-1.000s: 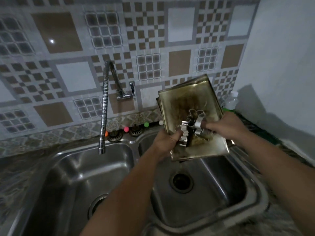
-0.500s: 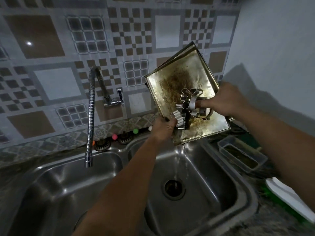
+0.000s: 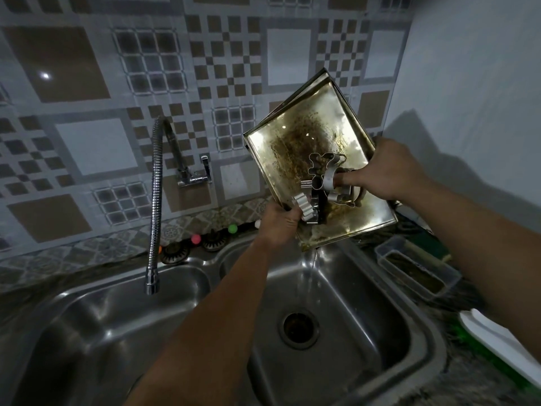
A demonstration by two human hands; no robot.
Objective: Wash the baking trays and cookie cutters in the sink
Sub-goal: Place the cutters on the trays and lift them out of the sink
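Observation:
Two stacked metal baking trays (image 3: 295,142), stained brown, are tilted steeply over the right basin of the steel double sink (image 3: 421,344). My left hand (image 3: 278,224) grips their lower left edge and pins a scalloped cookie cutter (image 3: 304,206) against them. My right hand (image 3: 389,171) holds the right edge, its fingers pressing several metal cookie cutters (image 3: 325,177) onto the tray face. Water trickles from the trays' bottom corner toward the drain (image 3: 298,329).
A flexible chrome faucet (image 3: 155,200) hangs over the left basin, not running. A clear plastic container (image 3: 415,268) sits on the counter right of the sink, with a white object (image 3: 497,344) nearer me. Small coloured balls line the tiled backsplash ledge.
Both hands lifted the trays and tipped them up steeply over the right basin. Water now runs off the bottom corner into the sink. My view shifted right, showing the counter container.

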